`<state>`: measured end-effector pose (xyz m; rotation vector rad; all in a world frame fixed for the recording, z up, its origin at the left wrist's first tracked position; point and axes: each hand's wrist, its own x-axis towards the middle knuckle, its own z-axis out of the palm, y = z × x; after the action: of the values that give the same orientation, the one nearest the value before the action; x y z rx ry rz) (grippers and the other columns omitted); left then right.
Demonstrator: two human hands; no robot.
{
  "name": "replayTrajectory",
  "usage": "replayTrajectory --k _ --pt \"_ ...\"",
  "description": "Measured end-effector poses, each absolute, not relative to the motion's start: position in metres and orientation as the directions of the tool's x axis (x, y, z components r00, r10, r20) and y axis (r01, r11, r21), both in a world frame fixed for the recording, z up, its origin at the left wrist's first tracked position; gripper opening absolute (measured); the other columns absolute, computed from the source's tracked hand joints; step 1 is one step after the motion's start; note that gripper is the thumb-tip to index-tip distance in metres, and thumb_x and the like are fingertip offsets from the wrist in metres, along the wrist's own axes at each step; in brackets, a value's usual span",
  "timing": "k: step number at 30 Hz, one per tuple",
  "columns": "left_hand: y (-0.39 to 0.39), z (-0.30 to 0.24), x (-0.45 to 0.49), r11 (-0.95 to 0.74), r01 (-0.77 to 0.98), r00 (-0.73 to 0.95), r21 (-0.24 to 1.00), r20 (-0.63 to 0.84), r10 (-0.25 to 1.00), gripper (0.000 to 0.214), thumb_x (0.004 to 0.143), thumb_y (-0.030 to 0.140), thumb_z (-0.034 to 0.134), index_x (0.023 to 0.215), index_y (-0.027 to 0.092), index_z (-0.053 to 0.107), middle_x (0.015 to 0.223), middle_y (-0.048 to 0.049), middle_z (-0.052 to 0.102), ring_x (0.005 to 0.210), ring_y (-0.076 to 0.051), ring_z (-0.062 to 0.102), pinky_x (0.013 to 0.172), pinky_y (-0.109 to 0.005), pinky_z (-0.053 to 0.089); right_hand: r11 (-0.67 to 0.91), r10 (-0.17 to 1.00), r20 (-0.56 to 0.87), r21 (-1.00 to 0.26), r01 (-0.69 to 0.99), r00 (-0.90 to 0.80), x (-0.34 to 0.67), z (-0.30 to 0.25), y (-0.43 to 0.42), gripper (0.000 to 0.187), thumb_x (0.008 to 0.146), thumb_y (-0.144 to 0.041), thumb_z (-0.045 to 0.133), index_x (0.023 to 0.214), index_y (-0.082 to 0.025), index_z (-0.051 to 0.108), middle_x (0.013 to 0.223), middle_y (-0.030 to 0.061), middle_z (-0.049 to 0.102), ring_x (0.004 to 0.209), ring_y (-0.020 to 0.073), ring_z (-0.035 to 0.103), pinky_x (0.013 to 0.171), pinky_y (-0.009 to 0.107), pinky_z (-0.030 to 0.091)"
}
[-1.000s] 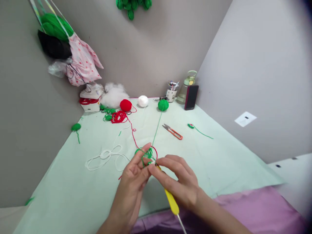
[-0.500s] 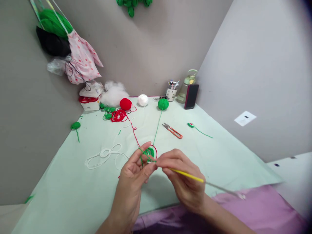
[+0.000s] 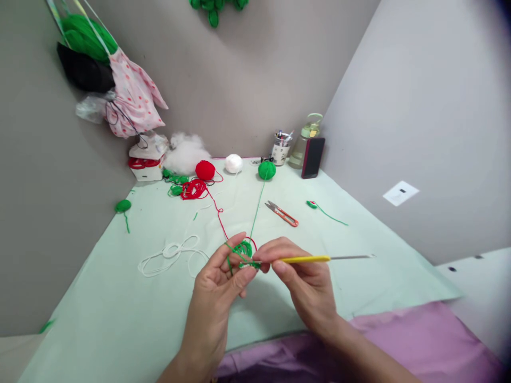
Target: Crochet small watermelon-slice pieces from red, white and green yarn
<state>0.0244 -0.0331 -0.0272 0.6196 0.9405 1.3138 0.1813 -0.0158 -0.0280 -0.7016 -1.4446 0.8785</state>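
Note:
Between the thumb and fingers of my left hand (image 3: 217,290) is a small green crochet piece (image 3: 242,250), with green yarn looped over the raised index finger. My right hand (image 3: 305,287) grips a crochet hook (image 3: 307,259) by its yellow handle. The hook lies nearly level, its left tip in the yarn at the piece and its metal right end sticking out past the hand. One green strand runs up to a green yarn ball (image 3: 267,170). A red strand leads from the piece toward a red yarn ball (image 3: 205,170). My fingers partly hide the piece.
Orange-handled thread snips (image 3: 281,213) lie beyond my right hand, with a small green and red piece (image 3: 312,204) farther right. Loose white yarn (image 3: 171,258) is at left. Along the back stand a white yarn ball (image 3: 233,164), a pen cup (image 3: 281,149), a bottle (image 3: 305,146) and a phone (image 3: 313,158).
The crochet hook has swung from slanting down to the right to nearly level. My right hand has turned with it, while my left hand keeps its hold on the piece.

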Motion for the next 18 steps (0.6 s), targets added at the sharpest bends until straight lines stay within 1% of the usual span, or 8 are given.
replayTrajectory --k 2,6,8,11,13,16,18 --pt "-0.0324 -0.0264 0.0246 0.172 -0.53 -0.02 0.831 -0.215 0.976 0.05 0.074 0.029 0.099 0.122 0.029 0.084 0.088 -0.0003 0.077 0.074 -0.011 0.062 0.059 -0.017 0.047 0.51 0.853 0.518 -0.853 -0.11 -0.06 0.1821 -0.0296 -0.0158 0.017 0.104 -0.031 0.069 0.102 -0.022 0.084 0.095 0.009 0.081 0.076 0.0199 0.073 0.07 0.035 0.064" --pt "-0.0314 -0.0251 0.0248 0.151 -0.524 -0.061 0.838 -0.214 0.975 0.046 0.075 0.029 0.098 0.119 0.028 0.084 0.083 0.0011 0.075 0.068 -0.009 0.058 0.059 -0.017 0.048 0.518 0.85 0.525 -0.846 -0.125 -0.028 0.184 -0.0306 -0.0164 0.018 0.106 -0.029 0.065 0.104 -0.023 0.082 0.093 0.0071 0.077 0.075 0.0186 0.073 0.071 0.034 0.064" --pt "-0.0317 -0.0256 0.0251 0.149 -0.527 -0.05 0.837 -0.205 0.977 0.046 0.075 0.028 0.098 0.119 0.028 0.084 0.083 0.0011 0.075 0.067 -0.009 0.057 0.06 -0.016 0.049 0.553 0.83 0.557 -0.829 -0.083 -0.032 0.1838 -0.0295 -0.0175 0.018 0.107 -0.028 0.065 0.104 -0.023 0.082 0.092 0.0074 0.078 0.08 0.0201 0.074 0.074 0.035 0.064" --pt "-0.033 -0.027 0.0253 0.164 -0.535 -0.007 0.829 -0.198 0.98 0.046 0.075 0.028 0.098 0.119 0.027 0.084 0.085 0.0005 0.074 0.068 -0.009 0.059 0.06 -0.016 0.048 0.622 0.781 0.62 -0.783 -0.002 -0.072 0.1817 -0.0285 -0.0194 0.017 0.106 -0.025 0.066 0.107 -0.024 0.083 0.095 0.0084 0.082 0.093 0.0226 0.076 0.082 0.037 0.064" --pt "-0.0341 -0.0272 0.0251 0.182 -0.532 0.011 0.827 -0.208 0.978 0.052 0.077 0.03 0.097 0.127 0.027 0.081 0.086 0.001 0.073 0.065 -0.007 0.058 0.058 -0.015 0.046 0.626 0.778 0.624 -0.78 0.006 -0.07 0.1802 -0.0298 -0.0195 0.017 0.106 -0.025 0.067 0.107 -0.025 0.084 0.097 0.0086 0.083 0.094 0.023 0.077 0.082 0.037 0.064" --pt "-0.0356 -0.0255 0.0241 0.202 -0.522 0.021 0.829 -0.224 0.974 0.064 0.082 0.03 0.094 0.142 0.029 0.071 0.082 0.0039 0.071 0.052 -0.003 0.05 0.054 -0.016 0.043 0.55 0.831 0.555 -0.829 -0.104 -0.029 0.1795 -0.0344 -0.0166 0.016 0.104 -0.03 0.07 0.103 -0.026 0.085 0.095 0.0078 0.083 0.082 0.0205 0.074 0.069 0.033 0.061" --pt "-0.036 -0.024 0.023 0.205 -0.518 0.029 0.83 -0.223 0.974 0.065 0.085 0.031 0.092 0.146 0.029 0.069 0.079 0.0052 0.07 0.046 -0.001 0.046 0.055 -0.018 0.043 0.476 0.868 0.495 -0.852 -0.219 -0.039 0.1803 -0.0373 -0.0132 0.015 0.104 -0.032 0.071 0.102 -0.026 0.084 0.096 0.0069 0.082 0.075 0.0178 0.071 0.065 0.03 0.059"
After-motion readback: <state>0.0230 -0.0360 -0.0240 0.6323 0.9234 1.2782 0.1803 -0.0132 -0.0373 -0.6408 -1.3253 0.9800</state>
